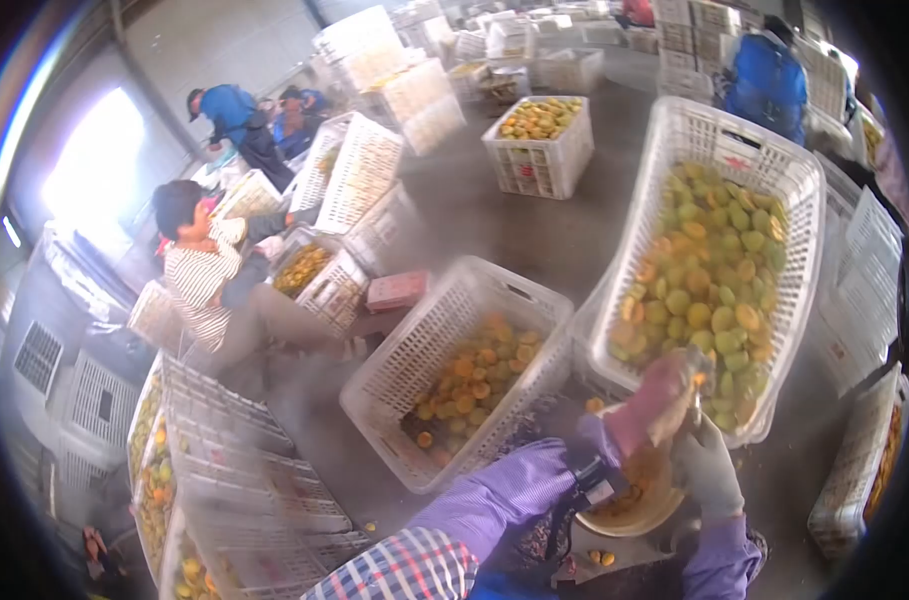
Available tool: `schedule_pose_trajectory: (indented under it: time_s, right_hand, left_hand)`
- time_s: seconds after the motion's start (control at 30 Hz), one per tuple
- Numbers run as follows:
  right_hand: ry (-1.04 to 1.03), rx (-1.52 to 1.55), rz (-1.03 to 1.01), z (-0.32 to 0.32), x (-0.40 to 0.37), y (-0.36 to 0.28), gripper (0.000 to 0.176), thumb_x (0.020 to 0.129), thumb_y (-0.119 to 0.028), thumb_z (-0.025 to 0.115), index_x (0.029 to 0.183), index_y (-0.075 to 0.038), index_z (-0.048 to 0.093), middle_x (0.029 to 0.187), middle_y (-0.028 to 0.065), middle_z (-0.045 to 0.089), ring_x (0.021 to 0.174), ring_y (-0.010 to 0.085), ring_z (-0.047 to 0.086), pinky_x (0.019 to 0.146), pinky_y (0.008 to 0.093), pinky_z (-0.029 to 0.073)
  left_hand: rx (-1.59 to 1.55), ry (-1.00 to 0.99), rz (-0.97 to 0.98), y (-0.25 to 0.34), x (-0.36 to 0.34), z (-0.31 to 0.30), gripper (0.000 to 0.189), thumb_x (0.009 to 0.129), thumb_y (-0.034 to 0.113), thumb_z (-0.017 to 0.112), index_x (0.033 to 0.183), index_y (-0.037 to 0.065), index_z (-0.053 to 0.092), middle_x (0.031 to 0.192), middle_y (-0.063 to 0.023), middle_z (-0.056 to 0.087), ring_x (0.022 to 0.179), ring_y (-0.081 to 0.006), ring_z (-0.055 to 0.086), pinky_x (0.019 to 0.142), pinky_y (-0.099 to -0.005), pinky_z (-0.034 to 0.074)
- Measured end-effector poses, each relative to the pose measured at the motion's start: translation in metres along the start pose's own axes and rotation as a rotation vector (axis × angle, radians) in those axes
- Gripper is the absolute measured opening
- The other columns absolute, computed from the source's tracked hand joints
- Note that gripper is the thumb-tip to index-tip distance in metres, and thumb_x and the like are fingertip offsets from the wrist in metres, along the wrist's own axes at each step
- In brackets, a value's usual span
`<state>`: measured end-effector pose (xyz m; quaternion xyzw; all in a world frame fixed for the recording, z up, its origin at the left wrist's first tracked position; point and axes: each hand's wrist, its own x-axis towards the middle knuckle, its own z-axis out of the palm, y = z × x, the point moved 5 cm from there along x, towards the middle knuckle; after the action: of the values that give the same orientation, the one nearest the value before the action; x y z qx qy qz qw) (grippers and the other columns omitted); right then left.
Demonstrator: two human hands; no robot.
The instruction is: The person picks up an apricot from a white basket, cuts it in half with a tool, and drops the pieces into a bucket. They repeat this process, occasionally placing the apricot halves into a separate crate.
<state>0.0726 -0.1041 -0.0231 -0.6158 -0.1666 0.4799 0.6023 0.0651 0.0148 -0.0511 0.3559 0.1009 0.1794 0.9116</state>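
Observation:
My left hand (659,400), in a pinkish glove under a purple sleeve, is closed on a small orange apricot (698,379) at its fingertips. Close below it, my right hand (709,468), in a pale grey glove, is closed around something thin, perhaps a small blade; blur hides what it is. Both hands meet over the near edge of a tall white crate (809,290) full of green and yellow apricots (709,300). Under them stands a round pale bucket (664,515) with orange pieces inside. Left of it, a white crate (374,390) holds orange apricot halves (474,380).
A seated person (204,270) works beside a fruit crate (334,295) at left. Crates with fruit (224,470) stand at lower left, another (529,165) farther back. Stacked crates and more people fill the background. Loose apricot pieces (601,557) lie on the floor.

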Motion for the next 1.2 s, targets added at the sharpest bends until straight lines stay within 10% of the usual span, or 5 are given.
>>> schedule_pose_trajectory:
  time_s: [0.37,0.53,0.6,0.83,1.2]
  right_hand:
    - [-0.106,-1.009,-0.383,-0.006,0.022,0.039,0.052,0.081,-0.021,0.057,0.125,0.007,0.053,0.121,0.0196,0.057,0.116,0.0322,0.052,0.102,0.0424,0.038]
    - [-0.083,-0.632,-0.503,0.006,0.012,0.024,0.032,0.085,-0.007,0.060,0.116,-0.002,0.053,0.084,0.0090,0.059,0.077,0.0252,0.059,0.068,0.0352,0.048]
    - [-0.231,-0.288,0.045,0.021,-0.010,-0.007,0.016,0.092,-0.017,0.059,0.097,-0.003,0.052,0.073,-0.0023,0.052,0.061,0.0066,0.052,0.053,0.0258,0.044]
    - [-0.176,-0.680,-0.179,0.007,0.003,0.010,0.020,0.090,-0.021,0.055,0.096,-0.001,0.054,0.075,0.0071,0.059,0.068,0.0186,0.059,0.065,0.0340,0.048]
    - [-0.056,-1.050,-0.271,-0.019,-0.012,0.029,0.025,0.090,-0.018,0.054,0.108,-0.002,0.052,0.080,0.0201,0.065,0.071,0.0317,0.066,0.063,0.0407,0.051]
  left_hand:
    - [0.003,-0.038,-0.173,0.039,-0.024,0.005,0.029,0.097,0.033,0.052,0.091,0.005,0.060,0.078,-0.0049,0.056,0.065,-0.0154,0.053,0.052,-0.0299,0.040]
    - [0.345,-0.209,0.241,0.025,-0.016,-0.034,0.029,0.092,0.030,0.056,0.103,0.003,0.057,0.099,-0.0118,0.059,0.088,-0.0209,0.059,0.068,-0.0326,0.052]
    - [0.468,-0.216,0.128,0.031,-0.023,-0.024,0.039,0.092,0.037,0.057,0.107,0.002,0.055,0.100,-0.0175,0.060,0.088,-0.0247,0.062,0.062,-0.0344,0.055]
    - [0.370,0.000,-0.278,0.036,-0.022,0.002,0.044,0.098,0.042,0.047,0.082,0.003,0.060,0.068,-0.0102,0.062,0.059,-0.0184,0.060,0.054,-0.0263,0.046]
    - [0.546,0.168,0.310,0.068,-0.001,-0.035,0.033,0.094,0.040,0.057,0.095,0.007,0.058,0.080,-0.0076,0.062,0.073,-0.0241,0.062,0.070,-0.0385,0.054]
